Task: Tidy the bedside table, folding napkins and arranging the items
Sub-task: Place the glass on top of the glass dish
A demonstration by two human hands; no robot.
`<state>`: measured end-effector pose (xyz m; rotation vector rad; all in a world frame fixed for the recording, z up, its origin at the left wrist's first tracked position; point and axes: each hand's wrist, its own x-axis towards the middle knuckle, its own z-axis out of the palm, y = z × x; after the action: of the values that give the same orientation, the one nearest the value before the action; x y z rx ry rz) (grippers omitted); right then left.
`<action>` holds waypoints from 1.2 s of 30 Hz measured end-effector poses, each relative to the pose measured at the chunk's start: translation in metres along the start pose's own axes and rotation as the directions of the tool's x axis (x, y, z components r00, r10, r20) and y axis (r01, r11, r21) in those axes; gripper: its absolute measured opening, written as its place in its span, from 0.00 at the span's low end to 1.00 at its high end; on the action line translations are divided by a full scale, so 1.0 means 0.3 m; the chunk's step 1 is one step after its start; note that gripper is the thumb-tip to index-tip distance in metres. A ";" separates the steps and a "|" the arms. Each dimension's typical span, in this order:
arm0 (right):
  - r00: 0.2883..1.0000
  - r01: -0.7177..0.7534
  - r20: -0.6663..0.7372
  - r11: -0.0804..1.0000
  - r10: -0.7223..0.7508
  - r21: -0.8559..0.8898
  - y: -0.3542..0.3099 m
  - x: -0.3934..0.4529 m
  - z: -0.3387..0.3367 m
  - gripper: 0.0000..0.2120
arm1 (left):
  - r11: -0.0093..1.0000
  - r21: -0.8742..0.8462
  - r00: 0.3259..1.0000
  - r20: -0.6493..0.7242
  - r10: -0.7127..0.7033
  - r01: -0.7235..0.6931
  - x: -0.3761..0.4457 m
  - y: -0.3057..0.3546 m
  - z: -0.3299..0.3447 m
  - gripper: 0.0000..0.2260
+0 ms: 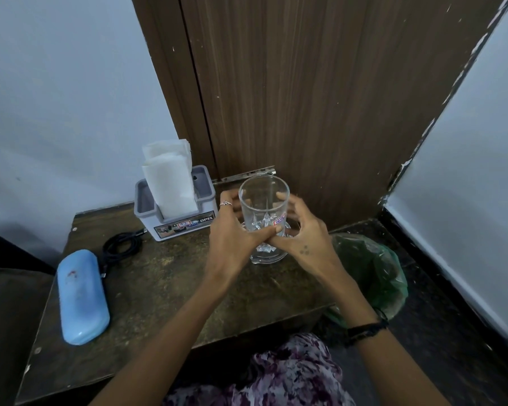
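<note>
We see both hands wrapped around a clear drinking glass [264, 221] that stands upright near the back right of the brown surface [165, 285]. The left hand [232, 230] curls its fingers round the glass from the left, the right hand [302, 230] from the right, thumbs crossing in front. White napkins [170, 177] stand in a grey holder [173, 212] just left of the glass. A blue case [81, 294] lies at the left edge, beside a coiled black cable [121, 247].
</note>
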<state>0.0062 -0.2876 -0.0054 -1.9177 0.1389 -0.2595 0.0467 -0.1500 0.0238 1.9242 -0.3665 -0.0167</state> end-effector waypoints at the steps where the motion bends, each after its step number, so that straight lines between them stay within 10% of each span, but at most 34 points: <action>1: 1.000 -0.006 0.003 1.000 0.006 0.001 0.007 -0.002 0.002 0.35 | 1.000 0.004 1.000 -0.003 -0.004 0.004 -0.002 -0.010 0.006 0.33; 36: 0.992 -0.031 0.119 0.998 0.037 -0.055 0.053 -0.004 -0.010 0.39 | 0.994 -0.078 0.997 0.019 -0.081 0.082 -0.063 -0.139 0.025 0.40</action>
<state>0.0047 -0.2957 -0.0195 -1.9763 0.0991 -0.1188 0.0376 -0.1381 -0.0200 1.8606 -0.2932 -0.0986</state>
